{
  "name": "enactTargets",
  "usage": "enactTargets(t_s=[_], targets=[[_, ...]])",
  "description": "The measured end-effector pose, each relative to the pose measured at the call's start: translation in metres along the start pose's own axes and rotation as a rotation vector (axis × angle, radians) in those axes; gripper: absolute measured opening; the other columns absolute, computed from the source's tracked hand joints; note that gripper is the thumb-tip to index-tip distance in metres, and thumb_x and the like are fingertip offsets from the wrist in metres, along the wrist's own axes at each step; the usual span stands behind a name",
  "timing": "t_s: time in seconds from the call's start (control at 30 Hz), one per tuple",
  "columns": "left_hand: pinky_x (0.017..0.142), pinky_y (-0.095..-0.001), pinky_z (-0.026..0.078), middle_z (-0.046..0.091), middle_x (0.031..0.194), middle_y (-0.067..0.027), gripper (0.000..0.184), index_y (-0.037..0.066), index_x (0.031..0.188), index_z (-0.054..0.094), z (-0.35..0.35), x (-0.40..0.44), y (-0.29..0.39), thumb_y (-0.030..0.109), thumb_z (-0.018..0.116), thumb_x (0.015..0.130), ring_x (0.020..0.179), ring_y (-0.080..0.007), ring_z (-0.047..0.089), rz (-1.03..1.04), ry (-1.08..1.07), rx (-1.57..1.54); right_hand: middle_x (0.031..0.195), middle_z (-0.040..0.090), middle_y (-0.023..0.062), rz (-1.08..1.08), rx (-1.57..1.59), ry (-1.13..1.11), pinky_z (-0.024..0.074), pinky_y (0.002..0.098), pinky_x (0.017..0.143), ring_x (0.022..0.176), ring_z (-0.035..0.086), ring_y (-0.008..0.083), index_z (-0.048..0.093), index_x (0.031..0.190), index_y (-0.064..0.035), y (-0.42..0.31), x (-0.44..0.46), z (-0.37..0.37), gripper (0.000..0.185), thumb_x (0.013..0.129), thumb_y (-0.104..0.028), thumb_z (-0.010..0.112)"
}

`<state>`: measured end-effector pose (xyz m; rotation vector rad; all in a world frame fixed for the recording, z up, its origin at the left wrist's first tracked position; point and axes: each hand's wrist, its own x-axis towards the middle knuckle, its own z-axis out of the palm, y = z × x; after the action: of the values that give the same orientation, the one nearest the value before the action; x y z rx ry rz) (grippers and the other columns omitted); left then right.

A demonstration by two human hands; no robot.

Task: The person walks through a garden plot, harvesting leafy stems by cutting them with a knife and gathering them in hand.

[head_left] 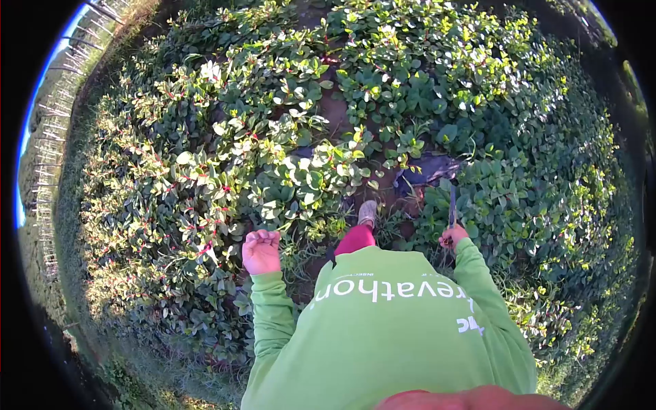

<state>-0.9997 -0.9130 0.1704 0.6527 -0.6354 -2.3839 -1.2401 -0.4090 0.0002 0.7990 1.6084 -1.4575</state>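
Observation:
My left hand (261, 252) is raised over the leafy plants at the left of my body, palm up, with its fingers curled; whether anything is in them is too small to tell. At the right, my right hand (452, 237) is wrapped round the handle of a long-bladed knife (452, 203). The narrow blade points away from me over green leaves (485, 195). Both arms are in green sleeves.
Dense plants with reddish stems (225, 184) spread on both sides. A strip of bare soil (335, 113) runs ahead between them. Dark sheeting (434, 168) lies on the ground beyond the knife. My shoe (367, 212) is between the rows. Posts (49, 171) line the far left.

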Motion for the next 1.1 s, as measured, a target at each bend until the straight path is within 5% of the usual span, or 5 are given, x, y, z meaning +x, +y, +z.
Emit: enactTargets(t_s=[0.33, 0.57, 0.8, 0.87, 1.1], targets=[[0.084, -0.0421, 0.043, 0.047, 0.083, -0.0099, 0.007, 0.004, 0.085, 0.043, 0.182, 0.183, -0.025, 0.008, 0.046, 0.081, 0.077, -0.0239, 0.049, 0.248, -0.243, 0.216, 0.071, 0.053, 0.0086, 0.129, 0.237, 0.194, 0.0481, 0.0431, 0.049, 0.059, 0.058, 0.0273, 0.04, 0.112, -0.0119, -0.022, 0.05, -0.06, 0.05, 0.069, 0.009, 0.052], [0.079, -0.0387, 0.039, 0.045, 0.082, -0.0077, 0.007, 0.006, 0.085, 0.044, 0.243, 0.278, -0.06, 0.012, 0.047, 0.081, 0.078, -0.022, 0.046, 0.299, -0.203, 0.247, 0.062, 0.052, 0.0093, 0.212, -0.114, 0.265, 0.0458, 0.0419, 0.044, 0.05, 0.055, 0.0264, 0.049, 0.091, -0.0063, -0.081, 0.098, -0.072, 0.021, 0.072, -0.003, 0.057], [0.076, -0.0384, 0.035, 0.044, 0.081, -0.0083, 0.007, 0.006, 0.084, 0.043, 0.269, 0.349, -0.058, 0.008, 0.046, 0.078, 0.073, -0.0194, 0.04, 0.451, 0.022, 0.116, 0.053, 0.05, 0.0086, 0.15, 0.081, 0.037, 0.0418, 0.0404, 0.036, 0.041, 0.051, 0.0236, 0.055, 0.071, -0.0013, -0.317, 0.228, -0.019, 0.011, 0.075, -0.011, 0.058], [0.077, -0.0387, 0.035, 0.044, 0.081, -0.008, 0.008, 0.007, 0.085, 0.043, 0.293, 0.362, -0.056, 0.009, 0.046, 0.078, 0.075, -0.02, 0.041, 0.512, 0.062, 0.202, 0.053, 0.048, 0.0076, -0.041, -0.221, 0.105, 0.042, 0.0369, 0.034, 0.04, 0.048, 0.0206, 0.051, 0.068, -0.0029, -0.419, 0.244, 0.033, 0.02, 0.08, -0.018, 0.055], [0.083, -0.0433, 0.035, 0.042, 0.077, -0.0043, 0.009, 0.01, 0.079, 0.04, 0.265, 0.443, -0.038, 0.005, 0.047, 0.077, 0.077, -0.0196, 0.044, 0.576, 0.194, 0.176, 0.073, 0.057, 0.0065, -0.192, 0.092, -0.099, 0.0495, 0.036, 0.043, 0.05, 0.055, 0.0171, 0.047, 0.098, -0.0121, -0.628, 0.3, 0.202, 0.019, 0.09, -0.028, 0.055]])
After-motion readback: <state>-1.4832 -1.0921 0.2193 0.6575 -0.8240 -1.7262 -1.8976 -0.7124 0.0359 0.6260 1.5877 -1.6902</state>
